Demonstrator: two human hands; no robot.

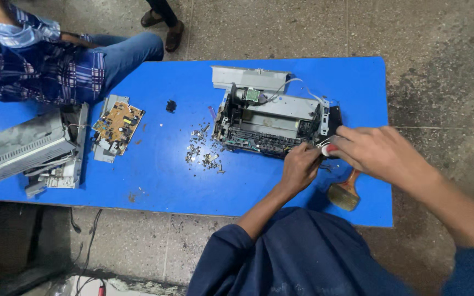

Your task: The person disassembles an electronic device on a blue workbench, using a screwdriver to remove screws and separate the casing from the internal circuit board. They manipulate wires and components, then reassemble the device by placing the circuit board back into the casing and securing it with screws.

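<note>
A paintbrush (344,192) lies nearest on the blue desk (160,181). The right hand (377,151) grips a red-handled screwdriver (327,148), fingers clenched; the left hand (300,167) pinches its tip against the stripped printer chassis (272,123). A slip could likely jab those fingers or scatter the loose screws (201,151) beyond.

Even, fairly bright overhead light, soft shadows, slight motion blur, wide-angle stretch toward the edges.

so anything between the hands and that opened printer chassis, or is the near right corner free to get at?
Nothing visible blocks it. The left hand is already at the near right corner of the printer chassis, and the right hand holds a red-handled tool there. The paintbrush and the screw pile lie off to the sides.
</note>
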